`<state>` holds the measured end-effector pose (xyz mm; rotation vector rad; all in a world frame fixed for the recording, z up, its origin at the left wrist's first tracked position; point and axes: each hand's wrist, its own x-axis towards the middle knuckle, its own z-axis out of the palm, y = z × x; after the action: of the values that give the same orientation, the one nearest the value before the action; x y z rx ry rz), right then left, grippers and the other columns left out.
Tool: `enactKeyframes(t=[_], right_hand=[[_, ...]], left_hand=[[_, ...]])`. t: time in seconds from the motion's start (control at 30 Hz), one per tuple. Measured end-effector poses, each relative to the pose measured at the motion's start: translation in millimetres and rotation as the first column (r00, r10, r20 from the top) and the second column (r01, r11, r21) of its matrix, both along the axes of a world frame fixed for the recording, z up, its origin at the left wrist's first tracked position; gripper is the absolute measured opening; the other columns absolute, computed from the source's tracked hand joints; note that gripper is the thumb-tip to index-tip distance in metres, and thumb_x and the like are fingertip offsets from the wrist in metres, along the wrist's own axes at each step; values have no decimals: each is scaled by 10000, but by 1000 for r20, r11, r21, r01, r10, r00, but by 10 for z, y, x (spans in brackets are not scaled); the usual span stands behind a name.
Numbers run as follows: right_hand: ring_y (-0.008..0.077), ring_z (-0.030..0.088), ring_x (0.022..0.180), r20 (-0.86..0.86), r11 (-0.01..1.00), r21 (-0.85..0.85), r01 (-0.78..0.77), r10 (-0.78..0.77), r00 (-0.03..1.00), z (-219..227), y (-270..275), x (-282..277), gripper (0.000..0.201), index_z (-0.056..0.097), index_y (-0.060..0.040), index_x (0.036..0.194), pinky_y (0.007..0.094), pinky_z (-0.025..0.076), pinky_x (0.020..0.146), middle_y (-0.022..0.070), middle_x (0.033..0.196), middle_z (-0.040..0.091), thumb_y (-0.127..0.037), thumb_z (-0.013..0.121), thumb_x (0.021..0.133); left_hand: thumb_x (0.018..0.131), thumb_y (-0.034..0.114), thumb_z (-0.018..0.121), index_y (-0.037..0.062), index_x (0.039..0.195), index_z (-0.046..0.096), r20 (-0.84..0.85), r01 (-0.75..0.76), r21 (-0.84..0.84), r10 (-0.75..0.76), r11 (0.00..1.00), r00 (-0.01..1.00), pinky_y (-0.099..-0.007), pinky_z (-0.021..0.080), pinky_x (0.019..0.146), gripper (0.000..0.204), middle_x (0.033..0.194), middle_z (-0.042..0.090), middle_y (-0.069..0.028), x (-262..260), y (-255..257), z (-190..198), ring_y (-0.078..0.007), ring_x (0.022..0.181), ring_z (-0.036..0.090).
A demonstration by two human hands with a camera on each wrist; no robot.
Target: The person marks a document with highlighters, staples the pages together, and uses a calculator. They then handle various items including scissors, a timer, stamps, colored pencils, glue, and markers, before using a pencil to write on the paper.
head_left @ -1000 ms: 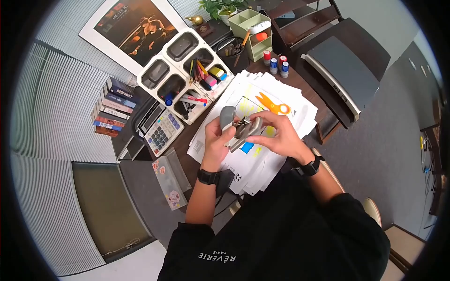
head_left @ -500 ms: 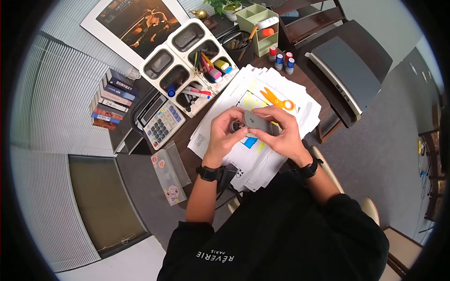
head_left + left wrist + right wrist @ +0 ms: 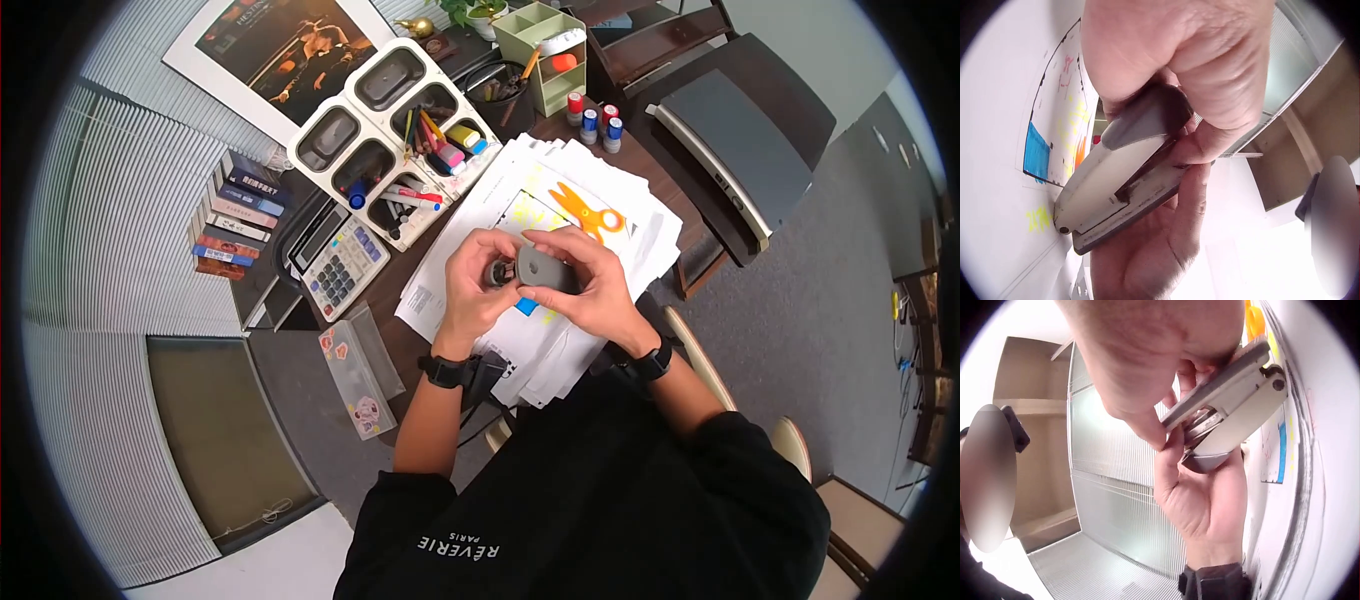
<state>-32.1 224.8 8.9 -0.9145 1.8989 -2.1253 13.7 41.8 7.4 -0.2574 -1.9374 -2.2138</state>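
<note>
A grey and off-white stapler (image 3: 545,268) is held between both hands above the stacked papers (image 3: 440,275). The left hand (image 3: 472,292) grips one end, its thumb and fingers curled round the dark grey part. On the other side, the right hand (image 3: 598,295) pinches the grey base with thumb and fingers. In the left wrist view the stapler (image 3: 1110,172) lies slantwise between the fingers. The right wrist view shows metal parts inside the stapler (image 3: 1238,415), between its white arm and grey base. Fingers hide part of it.
Orange scissors (image 3: 588,212) lie on the papers beyond the right hand. A white organizer (image 3: 345,105) with pens, a calculator (image 3: 345,270), a clear sticker-covered case (image 3: 352,385), a green holder (image 3: 545,45) and several red- and blue-capped bottles (image 3: 590,122) stand or lie around.
The stapler has turned between the hands, and a flat grey face now shows in the head view. Both hands have drawn closer together; the left fingers now cover its end.
</note>
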Motion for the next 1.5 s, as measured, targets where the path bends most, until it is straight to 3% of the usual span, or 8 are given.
enactKeyframes(t=[0.2, 0.3, 0.37, 0.6, 0.67, 0.8, 1.17, 1.5], right_hand=[[170, 642, 1026, 111, 973, -229, -20, 47, 993, -53, -32, 80, 536, 659, 32, 1248, 303, 522, 899, 98, 1112, 658, -4, 863, 754], [174, 647, 1024, 66, 972, -234, 9, 7, 998, -68, -52, 97, 505, 684, 34, 1212, 303, 522, 897, 106, 1127, 662, 5, 867, 743], [176, 651, 1024, 51, 974, -224, 38, -27, 998, -49, -72, 117, 482, 700, 35, 1187, 301, 521, 901, 108, 1124, 666, 1, 871, 738], [176, 651, 1022, 40, 973, -220, 72, -65, 997, -58, -131, 160, 467, 715, 33, 1166, 297, 516, 908, 109, 1132, 668, 1, 876, 729], [179, 649, 1027, 36, 970, -221, 104, -99, 994, -74, -142, 180, 464, 720, 35, 1159, 298, 514, 909, 111, 1138, 667, 4, 878, 724], [180, 644, 1039, 15, 964, -236, 121, -121, 993, -51, -160, 214, 462, 720, 37, 1159, 300, 515, 908, 114, 1141, 666, 10, 875, 724], [200, 632, 1111, 171, 925, -372, 77, -13, 985, -14, 82, -66, 430, 651, 74, 1248, 339, 521, 987, 156, 1256, 620, 94, 758, 832], [200, 627, 1129, 187, 897, -436, 75, 9, 982, -64, 120, -94, 446, 623, 63, 1296, 341, 512, 1014, 166, 1286, 620, 51, 743, 867]], left_hand=[[764, 122, 825, 69, 959, 485, -51, 11, 15, -10, 1000, 999, -302, 466, 856, 396, 1009, 619, -102, -1, 30, 28, -155, 925, 578], [726, -53, 689, 50, 940, 463, -127, 19, 5, -19, 1000, 992, -300, 481, 821, 327, 972, 615, -118, -16, 2, -21, -159, 905, 587], [760, 186, 853, 102, 885, 419, -105, -21, 73, 28, 997, 994, -308, 455, 836, 460, 908, 550, -61, -11, 27, -30, -162, 908, 550], [766, 195, 852, 121, 863, 402, -134, -22, 173, 45, 985, 990, -317, 454, 822, 466, 862, 505, -42, -23, 51, -38, -191, 910, 549], [694, -15, 737, 100, 849, 420, -169, -27, 211, 64, 977, 984, -304, 471, 795, 371, 855, 541, -65, -30, 50, -48, -174, 871, 567], [690, -10, 743, 104, 841, 418, -203, -44, 192, 83, 980, 976, -302, 469, 798, 376, 843, 532, -57, -32, 43, -60, -175, 866, 562], [787, 73, 845, -20, 1314, 501, -32, 56, 116, -52, 992, 998, -320, 466, 994, 636, 1164, 614, -102, 28, 133, 166, -166, 1101, 587], [800, 40, 844, -74, 1252, 577, 26, 74, 68, -76, 995, 997, -335, 472, 980, 538, 1179, 627, -112, 18, 62, 66, -185, 1106, 596]])
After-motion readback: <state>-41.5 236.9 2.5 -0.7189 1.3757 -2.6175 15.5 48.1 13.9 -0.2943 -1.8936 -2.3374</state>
